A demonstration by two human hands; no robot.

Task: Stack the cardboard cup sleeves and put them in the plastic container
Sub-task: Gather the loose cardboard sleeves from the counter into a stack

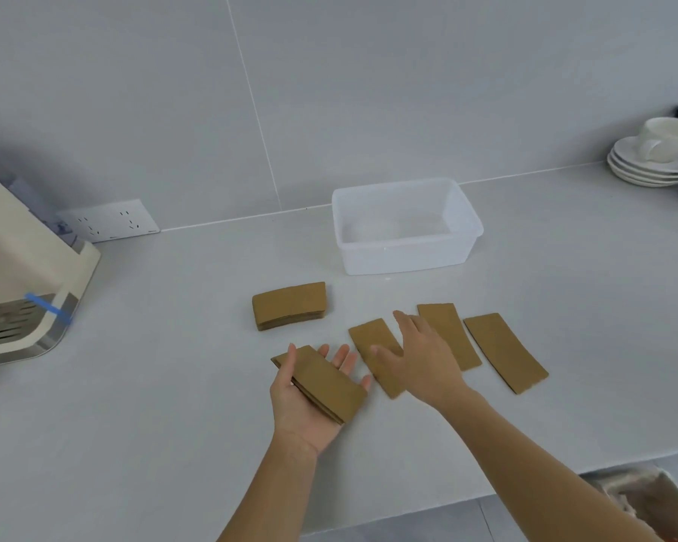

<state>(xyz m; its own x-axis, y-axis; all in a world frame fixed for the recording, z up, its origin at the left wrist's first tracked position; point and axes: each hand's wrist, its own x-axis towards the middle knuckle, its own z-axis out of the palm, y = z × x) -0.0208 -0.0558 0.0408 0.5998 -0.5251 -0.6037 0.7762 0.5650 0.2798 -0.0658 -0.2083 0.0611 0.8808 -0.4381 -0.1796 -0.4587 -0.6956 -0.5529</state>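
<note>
Looking down from the head view, the left hand (pixel 310 400) lies palm up above the bench (pixel 173 385), its grip open with fingers spread, cradling a small pile of cardboard sleeves (pixel 321 383) that rests across the palm; the thumb presses along the pile's left edge. The right hand (pixel 419 361) is palm down with fingers spread, its grip open and holding nothing, hovering over or touching a loose sleeve (pixel 372 346) that lies flat on the bench just right of the left hand. Whether the palm rests on it cannot be told. Two more sleeves lie flat to the right: the middle sleeve (pixel 453 334), partly hidden by the right hand's fingers, and the far-right sleeve (pixel 505 352), clear of both hands. A neat stack of sleeves (pixel 289 305) sits farther back, between the left hand and the plastic container (pixel 406 228). The container stands empty near the bench's back edge, well apart from both hands. White saucers with a cup (pixel 658 158) sit at the back right corner.
</note>
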